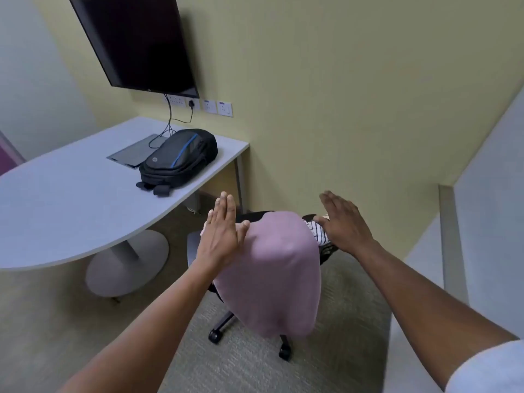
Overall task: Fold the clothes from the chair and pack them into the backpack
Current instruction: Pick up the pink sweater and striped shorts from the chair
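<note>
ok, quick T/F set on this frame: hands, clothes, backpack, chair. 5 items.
1. The pink garment hangs over the chair back. True.
2. The backpack sits on the floor. False: it lies on the desk.
3. Both hands grip the pink garment. False: the left hand and right hand are open with straight fingers, gripping nothing.
4. A striped garment shows beside the pink one, near the right hand. True.
5. The wall screen shows a picture. False: it is dark.
</note>
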`<state>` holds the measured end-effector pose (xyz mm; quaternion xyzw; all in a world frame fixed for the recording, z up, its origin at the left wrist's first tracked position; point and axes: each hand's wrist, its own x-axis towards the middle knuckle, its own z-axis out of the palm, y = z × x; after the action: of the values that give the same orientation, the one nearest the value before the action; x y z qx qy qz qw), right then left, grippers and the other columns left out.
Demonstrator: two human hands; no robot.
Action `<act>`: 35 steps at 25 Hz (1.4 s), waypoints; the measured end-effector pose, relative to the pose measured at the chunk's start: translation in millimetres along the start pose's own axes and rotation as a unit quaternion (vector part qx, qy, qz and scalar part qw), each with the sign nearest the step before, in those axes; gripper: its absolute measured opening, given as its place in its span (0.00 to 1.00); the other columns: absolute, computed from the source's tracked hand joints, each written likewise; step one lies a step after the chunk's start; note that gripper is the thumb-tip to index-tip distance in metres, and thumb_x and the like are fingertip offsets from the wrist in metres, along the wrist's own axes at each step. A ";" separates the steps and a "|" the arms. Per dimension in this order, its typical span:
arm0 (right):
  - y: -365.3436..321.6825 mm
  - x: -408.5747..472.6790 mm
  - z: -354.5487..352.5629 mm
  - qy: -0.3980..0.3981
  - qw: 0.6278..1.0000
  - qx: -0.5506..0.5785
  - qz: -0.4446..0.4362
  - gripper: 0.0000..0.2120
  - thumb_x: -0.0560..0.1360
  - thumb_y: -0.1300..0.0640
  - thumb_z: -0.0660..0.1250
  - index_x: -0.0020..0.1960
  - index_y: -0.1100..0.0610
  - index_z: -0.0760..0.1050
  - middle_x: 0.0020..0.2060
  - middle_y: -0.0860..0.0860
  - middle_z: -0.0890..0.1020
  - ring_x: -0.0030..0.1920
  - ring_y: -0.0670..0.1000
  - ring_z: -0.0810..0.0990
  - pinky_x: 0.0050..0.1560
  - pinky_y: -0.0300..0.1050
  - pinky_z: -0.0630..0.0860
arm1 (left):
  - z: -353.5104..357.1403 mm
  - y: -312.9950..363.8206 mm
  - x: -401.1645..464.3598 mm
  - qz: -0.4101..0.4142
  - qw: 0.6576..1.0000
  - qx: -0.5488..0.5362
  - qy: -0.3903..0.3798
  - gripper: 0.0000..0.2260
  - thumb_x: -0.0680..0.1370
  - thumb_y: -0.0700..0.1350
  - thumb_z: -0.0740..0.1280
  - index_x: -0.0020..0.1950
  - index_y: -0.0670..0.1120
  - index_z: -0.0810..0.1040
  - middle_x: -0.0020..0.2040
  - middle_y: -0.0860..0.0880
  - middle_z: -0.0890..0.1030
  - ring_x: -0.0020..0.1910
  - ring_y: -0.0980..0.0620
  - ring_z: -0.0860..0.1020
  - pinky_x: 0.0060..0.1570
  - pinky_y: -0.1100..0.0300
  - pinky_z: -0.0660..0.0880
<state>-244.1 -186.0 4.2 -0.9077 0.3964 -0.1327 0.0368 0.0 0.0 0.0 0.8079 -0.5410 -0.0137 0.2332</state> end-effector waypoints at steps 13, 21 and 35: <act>20.6 -34.5 40.7 -0.027 0.998 0.007 -0.054 0.38 0.78 0.32 0.39 0.74 0.54 0.67 0.72 0.51 0.70 0.74 0.57 0.64 0.75 0.56 0.54 | 16.8 -15.4 -28.3 0.066 0.986 0.138 -0.070 0.44 0.71 0.79 0.47 0.80 0.54 0.53 0.81 0.50 0.54 0.79 0.49 0.55 0.76 0.39 0.49; 19.7 -36.3 52.5 0.038 0.996 0.042 -0.076 0.23 0.78 0.43 0.55 0.68 0.50 0.74 0.68 0.53 0.75 0.69 0.60 0.69 0.72 0.57 0.57 | 14.1 -26.2 -27.0 0.102 0.978 0.153 -0.098 0.41 0.72 0.79 0.47 0.80 0.60 0.49 0.80 0.55 0.58 0.80 0.50 0.54 0.76 0.38 0.47; -11.3 -33.2 45.3 0.146 0.970 0.191 0.048 0.13 0.80 0.54 0.61 0.58 0.55 0.82 0.54 0.56 0.84 0.64 0.56 0.77 0.69 0.57 0.67 | 20.9 -16.0 -33.3 0.083 0.995 0.032 0.041 0.30 0.81 0.66 0.46 0.64 0.53 0.81 0.61 0.53 0.83 0.61 0.48 0.81 0.67 0.45 0.69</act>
<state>-245.4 -155.7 -44.5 -0.8346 0.4080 -0.3352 0.1573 -5.7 26.6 -32.6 0.7672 -0.5963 0.0559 0.2295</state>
